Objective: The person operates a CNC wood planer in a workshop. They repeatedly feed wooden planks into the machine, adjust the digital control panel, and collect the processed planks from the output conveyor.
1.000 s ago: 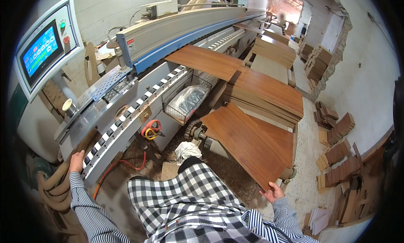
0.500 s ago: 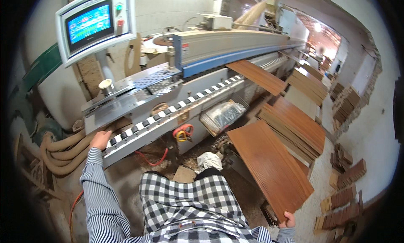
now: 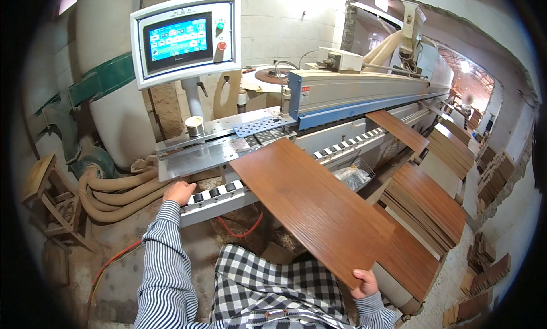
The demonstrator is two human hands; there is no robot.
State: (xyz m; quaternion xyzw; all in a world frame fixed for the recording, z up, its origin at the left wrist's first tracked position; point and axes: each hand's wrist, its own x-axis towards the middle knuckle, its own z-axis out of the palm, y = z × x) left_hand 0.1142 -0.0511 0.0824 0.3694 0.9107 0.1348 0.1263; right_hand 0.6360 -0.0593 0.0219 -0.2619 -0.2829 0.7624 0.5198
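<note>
My right hand grips the near corner of a brown wood-grain panel, thumb on top and the other fingers mostly hidden beneath. The panel slants away to the left, its far end over the roller rail and close to the machine's metal infeed table. My left hand is closed over the left end of that rail, its fingertips out of sight. Another brown panel sticks out of the edge-banding machine farther along.
A control screen on a post stands above the infeed table. Stacks of panels rise at the right, with small board piles along the wall. Thick hoses curl at the left beside a wooden stool.
My right hand has brought the panel up and leftward from beside the stack to over the rail. My left hand stays at the rail's end. The view has turned.
</note>
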